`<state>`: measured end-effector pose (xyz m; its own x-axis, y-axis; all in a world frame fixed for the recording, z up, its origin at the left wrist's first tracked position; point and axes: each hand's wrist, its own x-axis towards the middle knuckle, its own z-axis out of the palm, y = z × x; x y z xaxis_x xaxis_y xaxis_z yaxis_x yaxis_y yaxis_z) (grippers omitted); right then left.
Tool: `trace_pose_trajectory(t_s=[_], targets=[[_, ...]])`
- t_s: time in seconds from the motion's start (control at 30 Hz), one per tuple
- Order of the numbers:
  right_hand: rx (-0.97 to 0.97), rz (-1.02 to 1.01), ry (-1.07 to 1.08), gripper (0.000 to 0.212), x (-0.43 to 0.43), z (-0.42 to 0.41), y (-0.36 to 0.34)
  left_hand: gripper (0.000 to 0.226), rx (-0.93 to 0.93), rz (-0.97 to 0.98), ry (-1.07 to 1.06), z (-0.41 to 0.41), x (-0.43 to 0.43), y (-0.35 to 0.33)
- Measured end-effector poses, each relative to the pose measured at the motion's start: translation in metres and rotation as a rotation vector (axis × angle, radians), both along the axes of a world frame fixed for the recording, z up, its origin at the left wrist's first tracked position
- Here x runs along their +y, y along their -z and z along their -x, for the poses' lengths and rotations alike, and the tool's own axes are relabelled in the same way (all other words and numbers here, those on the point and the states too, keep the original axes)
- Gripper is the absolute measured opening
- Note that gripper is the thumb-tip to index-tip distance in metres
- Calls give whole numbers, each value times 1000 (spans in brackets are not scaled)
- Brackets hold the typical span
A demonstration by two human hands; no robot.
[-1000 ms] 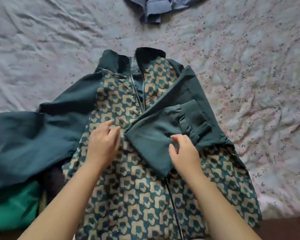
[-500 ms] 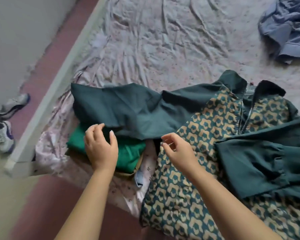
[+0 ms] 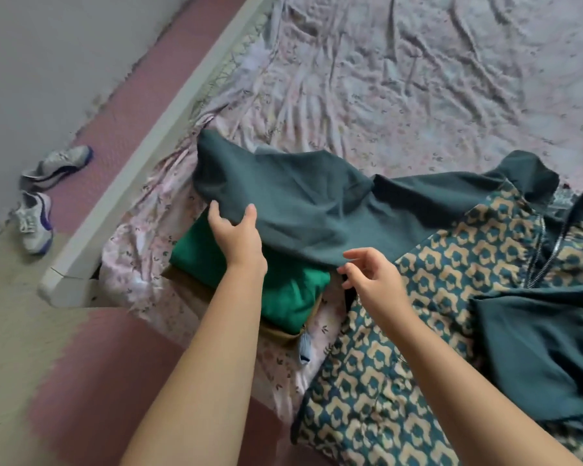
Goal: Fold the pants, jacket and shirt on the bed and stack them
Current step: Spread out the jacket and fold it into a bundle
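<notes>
The jacket [image 3: 418, 331] I'm working on lies front up on the near right part of the bed [image 3: 384, 79]. It has a teal and tan patterned body and a zip [image 3: 549, 253] running up to a dark collar. Its far sleeve [image 3: 317, 210], plain dark teal, stretches out to my left across the sheet, and the end of it drapes over a green folded garment [image 3: 283, 290]. The other sleeve [image 3: 535, 338] is folded in across the patterned front at the right. My left hand [image 3: 238, 240] is up at the lower edge of the stretched sleeve near its end. Its fingers and thumb are spread and it holds nothing. I cannot tell whether the fingertips are touching the cloth. My right hand [image 3: 374, 280] sits lower and nearer to me, just beside the spot where that sleeve's edge meets the patterned body. Its fingers are loosely bent and apart, with no fabric between them. The green folded garment rests on something tan [image 3: 276, 327] near the bed's near edge, and a small pale blue scrap [image 3: 303, 348] sticks out beside it. The sheet is wrinkled and pink with a floral print. A white bed rail [image 3: 148, 156] runs along its left side, and beyond it a pair of grey and purple trainers [image 3: 36, 223] lies on the floor by the wall.
</notes>
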<state>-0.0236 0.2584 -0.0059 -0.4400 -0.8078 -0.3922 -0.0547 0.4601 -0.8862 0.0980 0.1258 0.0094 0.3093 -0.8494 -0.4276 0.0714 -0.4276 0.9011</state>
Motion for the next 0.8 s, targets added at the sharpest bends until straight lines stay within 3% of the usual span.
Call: trace_pose_trajectory(t_s=[0.17,0.4,0.47,0.57,0.7,0.8], targets=[[-82,65,135,18,28,37,-24,68,-324,411,432,41,28,-53],[-302,208,419,19,103,96,-59,69,-426,763,1061,125,124,-71],[-361,234,539,19,132,114,-61,67,-333,684,1255,143,161,-60],[-350,186,760,19,179,137,-51,62,-273,411,1465,156,210,-29],[-251,-35,867,12,221,153,-21,46,-485,222,1315,153,231,20],[-109,-177,833,37,225,164,5,49,-685,232,1300,151,223,45]])
